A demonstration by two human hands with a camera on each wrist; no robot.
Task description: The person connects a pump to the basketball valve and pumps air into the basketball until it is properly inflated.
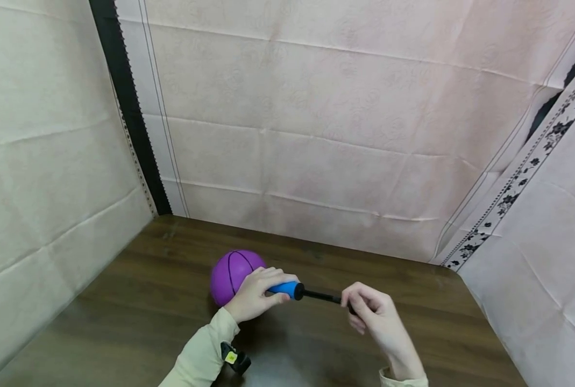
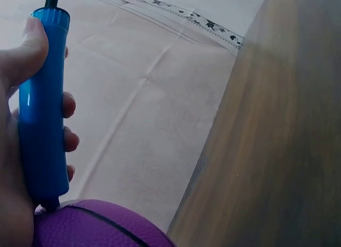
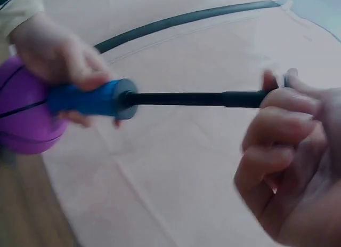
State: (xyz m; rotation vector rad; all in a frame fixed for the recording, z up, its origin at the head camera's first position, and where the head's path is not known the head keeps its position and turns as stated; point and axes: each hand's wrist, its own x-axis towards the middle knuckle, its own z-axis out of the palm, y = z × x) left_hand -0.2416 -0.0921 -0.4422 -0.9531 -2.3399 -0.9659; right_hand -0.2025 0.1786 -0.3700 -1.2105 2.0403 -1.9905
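My left hand (image 1: 263,290) grips the blue barrel of a hand pump (image 2: 45,108), thumb along one side and fingers round the other. The barrel's nozzle end meets the top of a purple ball (image 1: 231,277) with black lines, as the left wrist view shows. From the barrel's other end a black rod (image 3: 176,98) stands well out. My right hand (image 1: 371,309) pinches the handle at the rod's far end with curled fingers. In the head view the left hand overlaps part of the ball and barrel.
A brown wooden table (image 1: 147,322) lies below. Pale creased cloth (image 1: 292,134) hangs behind it, with more cloth at both sides. The right cloth carries a black floral border (image 1: 510,199). A black device with a yellow tag (image 1: 234,357) is strapped to the left wrist.
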